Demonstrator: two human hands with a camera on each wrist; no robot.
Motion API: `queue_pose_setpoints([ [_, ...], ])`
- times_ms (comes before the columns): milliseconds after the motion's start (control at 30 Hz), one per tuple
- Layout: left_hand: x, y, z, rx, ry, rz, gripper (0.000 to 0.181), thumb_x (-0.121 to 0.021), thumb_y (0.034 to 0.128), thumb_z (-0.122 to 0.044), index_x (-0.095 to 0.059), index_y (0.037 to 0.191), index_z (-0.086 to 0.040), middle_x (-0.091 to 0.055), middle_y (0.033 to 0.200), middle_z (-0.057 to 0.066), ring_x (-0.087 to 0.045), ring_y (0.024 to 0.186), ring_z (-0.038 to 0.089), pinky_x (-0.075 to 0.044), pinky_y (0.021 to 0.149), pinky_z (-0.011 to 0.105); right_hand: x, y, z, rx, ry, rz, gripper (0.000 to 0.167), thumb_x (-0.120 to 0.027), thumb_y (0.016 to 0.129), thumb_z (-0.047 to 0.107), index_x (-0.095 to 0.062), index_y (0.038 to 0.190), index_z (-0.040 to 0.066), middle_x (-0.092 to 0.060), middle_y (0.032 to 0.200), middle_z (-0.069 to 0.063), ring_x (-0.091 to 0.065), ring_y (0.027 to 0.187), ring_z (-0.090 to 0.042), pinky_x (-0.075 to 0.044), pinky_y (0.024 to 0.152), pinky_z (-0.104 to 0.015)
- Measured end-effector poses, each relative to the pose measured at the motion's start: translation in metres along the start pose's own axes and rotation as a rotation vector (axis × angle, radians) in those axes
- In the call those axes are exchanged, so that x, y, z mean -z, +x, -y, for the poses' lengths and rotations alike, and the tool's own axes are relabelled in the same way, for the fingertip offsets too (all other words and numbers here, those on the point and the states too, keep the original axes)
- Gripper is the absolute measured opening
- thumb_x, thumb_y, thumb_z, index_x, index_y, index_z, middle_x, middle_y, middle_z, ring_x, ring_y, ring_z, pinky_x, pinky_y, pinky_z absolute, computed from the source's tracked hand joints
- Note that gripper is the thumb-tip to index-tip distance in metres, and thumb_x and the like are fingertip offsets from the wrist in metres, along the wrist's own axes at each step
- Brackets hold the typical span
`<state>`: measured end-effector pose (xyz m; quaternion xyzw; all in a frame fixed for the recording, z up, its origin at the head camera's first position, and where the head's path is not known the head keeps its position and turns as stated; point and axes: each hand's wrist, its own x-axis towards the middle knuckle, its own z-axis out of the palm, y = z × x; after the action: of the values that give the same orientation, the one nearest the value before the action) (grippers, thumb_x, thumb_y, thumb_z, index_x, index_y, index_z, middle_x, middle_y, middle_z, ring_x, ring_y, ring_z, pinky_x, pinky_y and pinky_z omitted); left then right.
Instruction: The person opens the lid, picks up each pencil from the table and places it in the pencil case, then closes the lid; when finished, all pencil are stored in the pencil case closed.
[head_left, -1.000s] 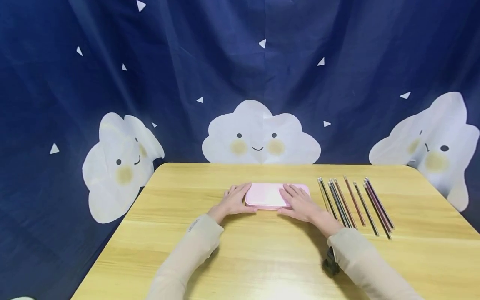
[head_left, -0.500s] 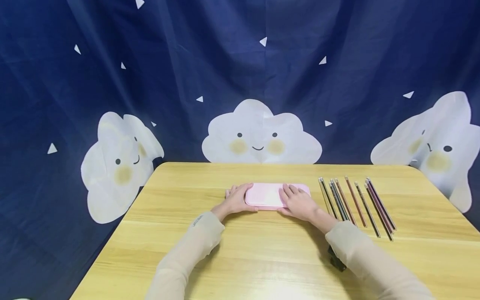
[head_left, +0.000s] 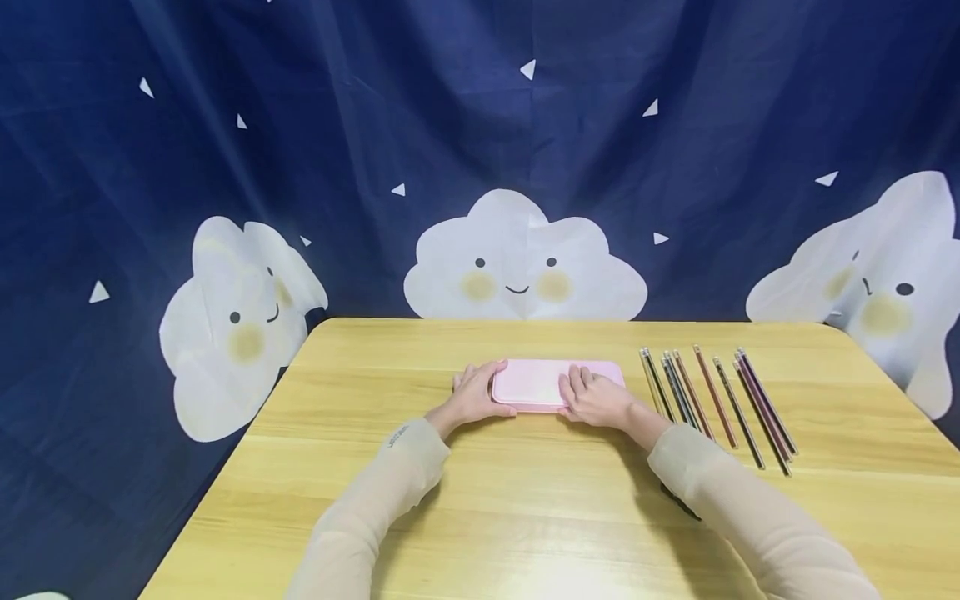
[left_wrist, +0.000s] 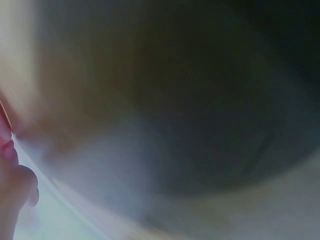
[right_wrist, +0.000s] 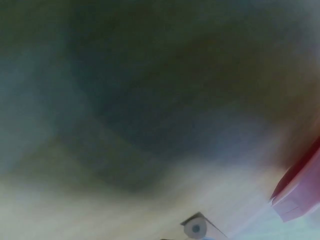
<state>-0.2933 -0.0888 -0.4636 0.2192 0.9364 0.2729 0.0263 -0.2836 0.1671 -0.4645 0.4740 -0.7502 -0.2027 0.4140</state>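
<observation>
A flat pink pencil case [head_left: 532,383] with rounded corners lies closed on the table in the head view. My left hand [head_left: 474,398] grips its left end, thumb at the front edge and fingers round the back corner. On the right part of the lid lie the bent fingers of my right hand [head_left: 596,400], while its thumb is at the front edge. The left wrist view is mostly dark blur, with a fingertip [left_wrist: 20,187] at its left side. A corner of the pink case [right_wrist: 300,192] shows in the right wrist view; the right fingers are hidden there.
Several pencils [head_left: 708,392] lie side by side on the wooden table [head_left: 487,517], right of the case and beyond the right forearm. Behind the table's far edge hangs a dark blue curtain [head_left: 360,100] with cloud prints.
My right fingers have gone from nearly flat on the lid to more bent, drawn toward the front edge. The left hand keeps its hold; the case has hardly moved.
</observation>
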Motion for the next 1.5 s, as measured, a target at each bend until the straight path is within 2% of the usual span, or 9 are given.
queue_pose_setpoints([
  [300, 0.002, 0.000, -0.001, 0.014, 0.042, 0.012, 0.089, -0.077, 0.0658, -0.045, -0.038, 0.138, -0.013, -0.039, 0.142, 0.004, -0.039, 0.109, 0.024, -0.026, 0.081, 0.036, 0.000, 0.002, 0.001, 0.039, -0.067, -0.022, 0.063, -0.004, 0.099, 0.028, -0.057, 0.090, -0.004, -0.061, 0.078, -0.019, -0.058, 0.064, -0.025, -0.051, 0.054, -0.027],
  [500, 0.005, 0.003, -0.003, 0.016, 0.061, 0.034, 0.091, -0.078, 0.0650, -0.045, -0.038, 0.139, -0.011, -0.039, 0.142, 0.005, -0.039, 0.112, 0.025, -0.027, 0.082, 0.037, 0.000, 0.002, 0.007, -0.071, -0.012, -0.024, 0.066, -0.007, 0.099, 0.036, -0.058, 0.093, -0.005, -0.060, 0.084, -0.021, -0.059, 0.067, -0.027, -0.051, 0.050, -0.027],
  [833, 0.002, 0.006, -0.010, 0.002, -0.005, 0.011, 0.088, -0.079, 0.0657, -0.040, -0.037, 0.137, -0.010, -0.042, 0.139, 0.007, -0.040, 0.111, 0.027, -0.027, 0.085, 0.042, -0.003, -0.002, 0.001, -0.030, -0.082, -0.111, 0.062, -0.007, 0.099, 0.027, -0.058, 0.085, -0.005, -0.061, 0.074, -0.019, -0.058, 0.060, -0.026, -0.049, 0.047, -0.026],
  [933, 0.003, 0.005, -0.008, 0.004, -0.015, 0.009, 0.087, -0.080, 0.0654, -0.038, -0.037, 0.137, -0.010, -0.043, 0.138, 0.007, -0.039, 0.113, 0.027, -0.027, 0.086, 0.043, 0.003, -0.001, -0.001, -0.052, 0.006, -0.042, 0.060, -0.014, 0.100, 0.035, -0.057, 0.091, -0.005, -0.061, 0.081, -0.019, -0.059, 0.066, -0.026, -0.051, 0.051, -0.027],
  [1033, 0.004, 0.002, -0.004, 0.022, 0.003, 0.020, 0.088, -0.080, 0.0649, -0.038, -0.037, 0.137, -0.011, -0.042, 0.139, 0.005, -0.039, 0.113, 0.026, -0.027, 0.087, 0.042, 0.012, -0.006, -0.003, -0.100, 0.192, 0.118, 0.054, -0.034, 0.096, 0.044, -0.055, 0.106, -0.005, -0.060, 0.099, -0.020, -0.060, 0.085, -0.029, -0.053, 0.067, -0.032],
  [1133, 0.005, -0.001, -0.001, 0.036, -0.001, 0.029, 0.091, -0.081, 0.0640, -0.038, -0.035, 0.138, -0.012, -0.042, 0.139, 0.006, -0.040, 0.110, 0.025, -0.027, 0.086, 0.042, 0.023, -0.017, -0.010, -0.185, 0.390, 0.264, 0.055, -0.053, 0.087, 0.043, -0.052, 0.119, -0.002, -0.056, 0.116, -0.019, -0.054, 0.105, -0.032, -0.048, 0.086, -0.041],
  [1233, 0.006, -0.003, 0.000, 0.048, -0.022, 0.027, 0.097, -0.081, 0.0630, -0.038, -0.030, 0.141, -0.011, -0.043, 0.137, 0.007, -0.039, 0.106, 0.025, -0.026, 0.085, 0.041, 0.031, -0.031, -0.020, -0.315, 0.507, 0.305, 0.051, -0.057, 0.086, 0.038, -0.054, 0.121, 0.001, -0.054, 0.119, -0.017, -0.051, 0.110, -0.034, -0.042, 0.092, -0.048],
  [1400, 0.006, -0.003, -0.003, 0.054, -0.010, 0.028, 0.110, -0.081, 0.0615, -0.041, -0.018, 0.145, -0.008, -0.044, 0.137, 0.009, -0.040, 0.106, 0.026, -0.026, 0.088, 0.043, 0.034, -0.043, -0.035, -0.704, 0.633, 0.156, 0.035, -0.062, 0.085, 0.029, -0.064, 0.106, 0.001, -0.057, 0.097, -0.013, -0.054, 0.084, -0.028, -0.047, 0.072, -0.042],
  [1500, 0.006, -0.001, -0.005, 0.035, 0.021, 0.042, 0.114, -0.080, 0.0619, -0.044, -0.013, 0.146, -0.007, -0.039, 0.141, 0.009, -0.040, 0.106, 0.026, -0.027, 0.085, 0.042, 0.031, -0.040, -0.042, -0.979, 0.718, 0.054, 0.028, -0.064, 0.084, 0.024, -0.067, 0.100, 0.001, -0.054, 0.080, -0.008, -0.046, 0.067, -0.017, -0.039, 0.055, -0.032],
])
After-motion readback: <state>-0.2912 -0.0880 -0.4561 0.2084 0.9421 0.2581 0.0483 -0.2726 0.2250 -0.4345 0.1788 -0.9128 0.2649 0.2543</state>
